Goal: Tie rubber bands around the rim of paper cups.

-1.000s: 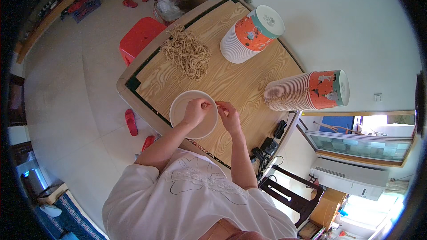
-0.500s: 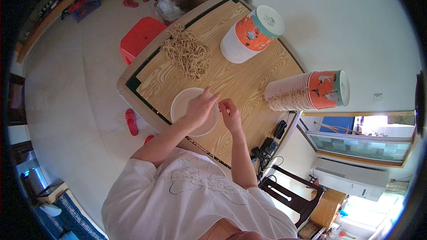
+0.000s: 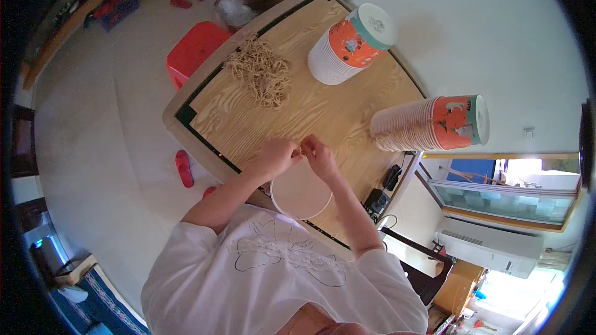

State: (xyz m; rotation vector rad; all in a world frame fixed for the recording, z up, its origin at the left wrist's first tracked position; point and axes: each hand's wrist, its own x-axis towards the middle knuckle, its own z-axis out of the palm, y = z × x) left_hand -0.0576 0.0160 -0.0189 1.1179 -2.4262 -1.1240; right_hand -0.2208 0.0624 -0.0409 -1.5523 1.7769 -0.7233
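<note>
A round white paper tub (image 3: 301, 195) lies just bodyward of the left grip (image 3: 282, 157) and right grip (image 3: 320, 159), both pinched closed, contents unclear.

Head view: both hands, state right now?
Left hand: fingers curled closed near the tub; can't tell if holding anything.
Right hand: fingers pinched closed beside the left; can't tell if holding anything.

The left hand (image 3: 277, 157) was blurred, and anything pinched between its fingertips and those of the right hand (image 3: 319, 157) was too small to tell. The hands hid the far rim of the white tub (image 3: 302, 195); the right sleeve (image 3: 397, 285) covered part of the dark chair (image 3: 442, 270), and the lower edge cut off the white shirt (image 3: 211, 285)
</note>
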